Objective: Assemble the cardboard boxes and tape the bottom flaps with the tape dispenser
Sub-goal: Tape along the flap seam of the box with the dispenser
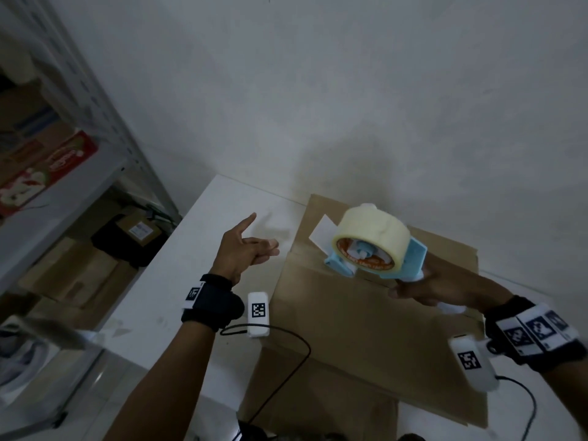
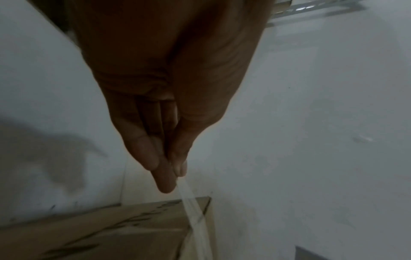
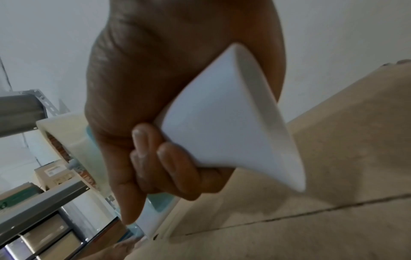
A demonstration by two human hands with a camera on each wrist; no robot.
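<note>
A brown cardboard box [image 1: 366,319] lies on the white table [image 1: 197,259] with its flaps closed upward and a seam [image 3: 289,218] across them. My right hand [image 1: 420,289] grips the white handle [image 3: 222,123] of a light-blue tape dispenser [image 1: 375,246], held just above the box's far half. It carries a thick roll of clear tape [image 3: 66,133]. My left hand [image 1: 272,248] hovers left of the box, index finger raised. In the left wrist view its fingertips [image 2: 169,177] pinch a thin strip of clear tape [image 2: 193,216] that runs down past the box's corner [image 2: 200,204].
A grey metal shelving rack [image 1: 105,144] with cartons and a red printed box [image 1: 47,173] stands at the left. More cartons [image 1: 140,230] sit on the floor beside the table. A pale wall rises behind the table. Black cables [image 1: 286,361] trail from my wrist cameras.
</note>
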